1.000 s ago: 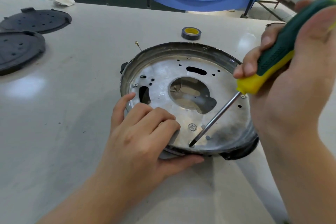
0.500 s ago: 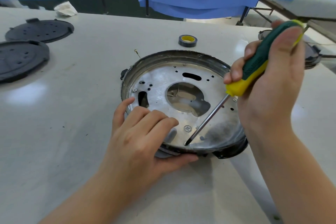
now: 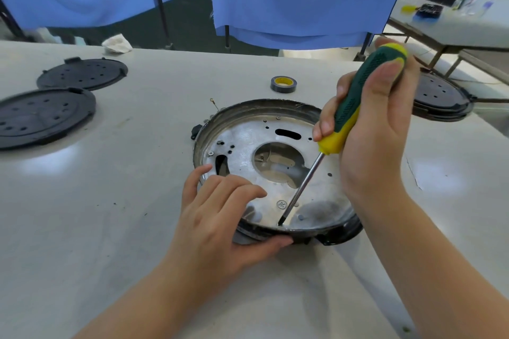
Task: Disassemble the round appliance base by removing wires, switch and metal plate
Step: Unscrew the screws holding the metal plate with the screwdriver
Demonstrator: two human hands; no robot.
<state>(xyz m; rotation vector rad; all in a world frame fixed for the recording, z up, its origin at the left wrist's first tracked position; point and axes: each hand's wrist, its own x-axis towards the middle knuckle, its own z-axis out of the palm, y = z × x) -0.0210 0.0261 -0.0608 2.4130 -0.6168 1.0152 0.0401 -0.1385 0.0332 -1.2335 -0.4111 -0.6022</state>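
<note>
Round appliance base [image 3: 275, 170], shiny metal dish with black plastic lip: where does it sit?
— Flat on the pale worktop [image 3: 110, 228], silver perforated metal plate [image 3: 316, 190] facing up inside it.

Hands?
— Left hand [image 3: 220, 217] clamps the near rim, thumb under the lip, fingers on the plate. Right hand [image 3: 377, 124] is closed around the green-and-yellow screwdriver [image 3: 349, 115]; its tip is down at the plate's near edge, just beside a cross-head screw [image 3: 281, 204].

Risks?
— The shaft is steeply tilted, so the tip could skid off and jab the left thumb. Prying may bend the plate. Loose screws could roll away across the worktop.
</note>
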